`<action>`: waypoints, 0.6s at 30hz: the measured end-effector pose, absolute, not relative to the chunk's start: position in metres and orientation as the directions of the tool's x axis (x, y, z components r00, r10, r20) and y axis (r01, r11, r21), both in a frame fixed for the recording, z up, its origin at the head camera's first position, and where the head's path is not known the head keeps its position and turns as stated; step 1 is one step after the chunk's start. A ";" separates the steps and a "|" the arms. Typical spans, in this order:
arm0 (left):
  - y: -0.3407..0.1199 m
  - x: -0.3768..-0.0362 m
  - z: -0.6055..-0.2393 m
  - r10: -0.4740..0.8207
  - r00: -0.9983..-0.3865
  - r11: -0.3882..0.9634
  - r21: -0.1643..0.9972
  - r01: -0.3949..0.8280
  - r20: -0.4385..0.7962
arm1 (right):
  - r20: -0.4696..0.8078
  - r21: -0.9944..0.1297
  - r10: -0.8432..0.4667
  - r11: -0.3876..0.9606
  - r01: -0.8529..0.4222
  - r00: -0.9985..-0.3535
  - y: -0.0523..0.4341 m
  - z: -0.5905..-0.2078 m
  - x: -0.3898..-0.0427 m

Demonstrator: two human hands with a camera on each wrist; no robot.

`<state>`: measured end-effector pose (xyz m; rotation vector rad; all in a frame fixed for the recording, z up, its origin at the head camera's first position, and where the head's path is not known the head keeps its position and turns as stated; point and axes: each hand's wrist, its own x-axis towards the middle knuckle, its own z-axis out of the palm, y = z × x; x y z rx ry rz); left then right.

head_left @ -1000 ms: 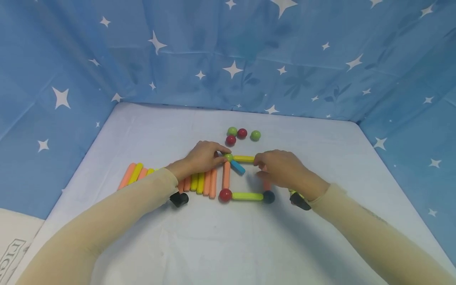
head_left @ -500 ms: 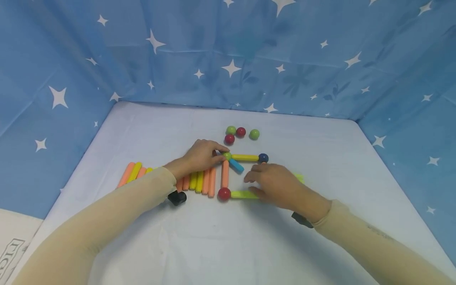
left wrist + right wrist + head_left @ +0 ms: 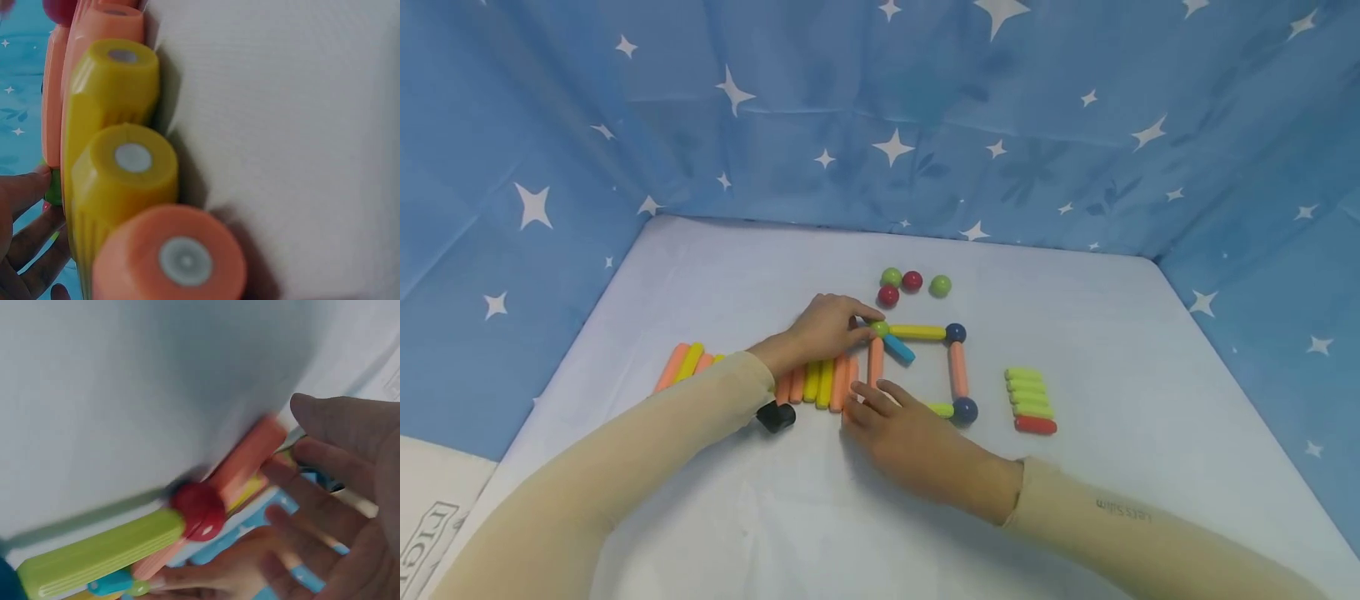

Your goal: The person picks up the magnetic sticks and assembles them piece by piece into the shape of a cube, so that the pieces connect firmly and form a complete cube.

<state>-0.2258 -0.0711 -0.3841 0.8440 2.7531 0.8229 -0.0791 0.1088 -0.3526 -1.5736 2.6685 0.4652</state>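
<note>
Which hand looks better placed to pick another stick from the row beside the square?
Probably the right hand: it is open, holds nothing, and its fingertips lie at the near end of the orange and yellow sticks. The left hand pinches the green ball.

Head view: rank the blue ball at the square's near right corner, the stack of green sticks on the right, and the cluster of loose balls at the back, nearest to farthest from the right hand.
1. Blue ball: just right of the right hand, at the square's near right corner.
2. Stack of green sticks: farther right, apart from the square.
3. Cluster of loose balls: at the back, beyond the square.
</note>
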 end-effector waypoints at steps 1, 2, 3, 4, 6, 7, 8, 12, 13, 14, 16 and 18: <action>-0.071 -0.226 -0.385 0.555 -0.832 0.691 0.545 0.474 0.020 | -0.146 0.241 -0.872 0.428 -0.871 -0.468 0.108 -0.352 -0.076; -0.071 -0.226 -0.385 0.554 -0.832 0.691 0.546 0.473 0.021 | -0.134 0.232 -0.890 0.400 -0.887 -0.436 0.107 -0.351 -0.072; -0.071 -0.226 -0.386 0.551 -0.834 0.691 0.549 0.469 0.020 | -0.120 0.228 -0.908 0.368 -0.901 -0.401 0.106 -0.350 -0.069; -0.071 -0.227 -0.386 0.548 -0.836 0.693 0.551 0.465 0.016 | -0.109 0.224 -0.923 0.340 -0.913 -0.370 0.105 -0.348 -0.066; -0.070 -0.227 -0.386 0.544 -0.839 0.696 0.552 0.459 0.013 | -0.101 0.221 -0.942 0.292 -0.930 -0.320 0.103 -0.346 -0.063; -0.069 -0.227 -0.385 0.540 -0.842 0.697 0.555 0.454 0.010 | -0.102 0.235 -0.944 0.283 -0.930 -0.313 0.102 -0.346 -0.063; -0.069 -0.226 -0.385 0.537 -0.843 0.699 0.556 0.450 0.007 | -0.104 0.246 -0.945 0.279 -0.928 -0.311 0.102 -0.347 -0.064; -0.067 -0.225 -0.383 0.535 -0.845 0.701 0.560 0.442 -0.004 | -0.145 0.290 -0.939 0.262 -0.921 -0.313 0.101 -0.350 -0.065; -0.067 -0.225 -0.383 0.534 -0.846 0.701 0.563 0.437 -0.008 | -0.161 0.290 -0.938 0.252 -0.923 -0.307 0.101 -0.350 -0.065; -0.067 -0.224 -0.382 0.531 -0.847 0.702 0.565 0.433 -0.011 | -0.174 0.287 -0.938 0.243 -0.927 -0.300 0.101 -0.350 -0.064; -0.067 -0.224 -0.382 0.526 -0.850 0.705 0.569 0.424 -0.018 | -0.195 0.270 -0.937 0.233 -0.934 -0.290 0.102 -0.351 -0.063; -0.067 -0.224 -0.382 0.523 -0.852 0.704 0.575 0.417 -0.023 | -0.194 0.215 -0.934 0.258 -0.942 -0.300 0.104 -0.350 -0.062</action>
